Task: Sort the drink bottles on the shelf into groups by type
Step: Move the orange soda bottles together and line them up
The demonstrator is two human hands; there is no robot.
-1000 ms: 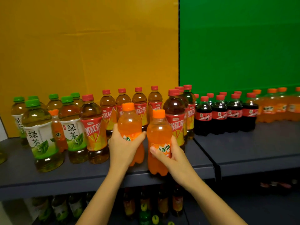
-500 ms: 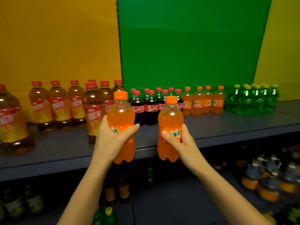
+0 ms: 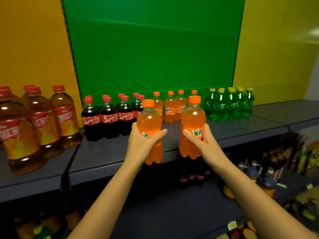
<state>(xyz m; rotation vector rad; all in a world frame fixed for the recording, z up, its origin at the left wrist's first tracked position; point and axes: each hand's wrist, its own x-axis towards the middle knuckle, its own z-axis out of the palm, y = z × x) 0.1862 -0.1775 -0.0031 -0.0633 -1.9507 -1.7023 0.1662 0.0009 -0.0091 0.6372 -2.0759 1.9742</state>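
Orange bottles [image 3: 149, 121] are grasped by the left hand [image 3: 141, 145] and the right hand [image 3: 207, 147]; they should be set upright just beyond the fingers [image 3: 189, 136], beside the orange group [image 3: 170, 109].

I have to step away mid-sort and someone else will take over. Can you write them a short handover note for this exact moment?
Left hand: grips the left orange soda bottle, upright, off the shelf.
Right hand: grips the right orange soda bottle, also upright and off the shelf.
On the shelf, left to right: red-capped tea bottles, cola bottles, orange soda group, green soda bottles.
Done: these four groups each stand together.
Left: probably set both held bottles down with the orange soda group. The shelf further left is out of view, so check it.
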